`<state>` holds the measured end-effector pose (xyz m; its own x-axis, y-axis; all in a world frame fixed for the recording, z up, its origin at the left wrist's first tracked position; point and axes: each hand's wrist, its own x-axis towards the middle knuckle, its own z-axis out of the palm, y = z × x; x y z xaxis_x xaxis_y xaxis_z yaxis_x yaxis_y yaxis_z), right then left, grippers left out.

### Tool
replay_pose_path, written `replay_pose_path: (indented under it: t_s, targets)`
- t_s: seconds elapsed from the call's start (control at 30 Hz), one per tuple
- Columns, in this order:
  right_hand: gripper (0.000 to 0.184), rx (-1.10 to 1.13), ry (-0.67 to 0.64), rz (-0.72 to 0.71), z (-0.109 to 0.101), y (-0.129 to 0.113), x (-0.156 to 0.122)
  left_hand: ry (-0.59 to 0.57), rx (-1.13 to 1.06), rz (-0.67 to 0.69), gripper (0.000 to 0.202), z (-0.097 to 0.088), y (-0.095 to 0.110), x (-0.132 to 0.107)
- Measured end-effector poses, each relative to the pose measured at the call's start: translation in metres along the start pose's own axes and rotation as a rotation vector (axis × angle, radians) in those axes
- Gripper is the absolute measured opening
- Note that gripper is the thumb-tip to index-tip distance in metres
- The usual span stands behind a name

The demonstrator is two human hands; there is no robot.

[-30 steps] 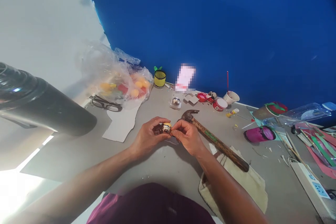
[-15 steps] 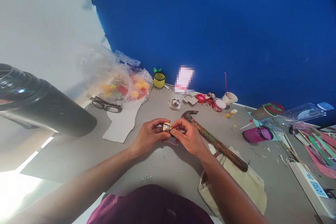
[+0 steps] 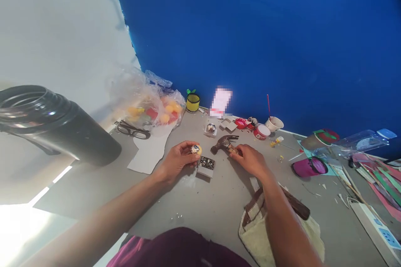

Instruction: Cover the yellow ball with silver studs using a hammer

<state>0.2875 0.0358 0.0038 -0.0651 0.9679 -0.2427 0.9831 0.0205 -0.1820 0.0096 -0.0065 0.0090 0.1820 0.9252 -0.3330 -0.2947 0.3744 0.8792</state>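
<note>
My left hand pinches a small yellow ball whose side is covered with shiny silver tack heads. Just right of and below it sits a small white open box full of silver thumbtacks. My right hand is closed around the upper handle of a claw hammer, close behind its metal head. The wooden handle runs back under my right forearm and shows again beyond it. A second round silver-studded piece rests on a small white base farther back.
A large dark flask looms at left. Glasses, torn white paper and a plastic bag lie behind it. Paint pots, a cup and a power strip stand at right. A cloth lies beneath my right forearm.
My right hand has left the ball and moved right onto the hammer, whose head sits slightly farther left. The tack box, hidden before, now shows. The ball stays in my left hand.
</note>
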Motion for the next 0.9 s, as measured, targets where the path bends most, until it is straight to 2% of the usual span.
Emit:
replay_pose_path:
  t_s: [0.07, 0.2, 0.27, 0.43, 0.53, 0.6, 0.77, 0.9]
  targets:
    - [0.025, -0.02, 0.118, -0.075, -0.006, -0.003, -0.007, 0.033, 0.014, 0.009, 0.047, -0.002, -0.002, 0.003]
    - [0.022, 0.049, 0.542, -0.272, -0.014, -0.015, -0.026, 0.058, 0.085, 0.055, 0.047, -0.009, -0.009, 0.012]
    - [0.022, 0.121, 0.656, -0.376, -0.011, -0.025, -0.033, 0.066, 0.126, 0.077, 0.046, -0.012, -0.012, 0.015]
    - [0.019, 0.154, 0.615, -0.476, 0.006, -0.044, -0.035, 0.063, 0.164, 0.057, 0.049, -0.013, -0.016, 0.017]
    - [0.022, 0.166, 0.731, -0.47, 0.007, -0.043, -0.033, 0.044, 0.149, 0.055, 0.047, -0.011, -0.014, 0.016]
    - [0.026, 0.184, 0.758, -0.454, 0.004, -0.042, -0.034, 0.057, 0.139, 0.074, 0.045, -0.011, -0.012, 0.015]
    - [0.028, 0.143, 0.569, -0.465, -0.002, -0.046, -0.038, 0.053, 0.12, 0.063, 0.043, -0.013, -0.011, 0.014]
    - [0.029, 0.198, 0.646, -0.411, -0.001, -0.045, -0.041, 0.045, 0.135, 0.055, 0.046, -0.014, -0.012, 0.016]
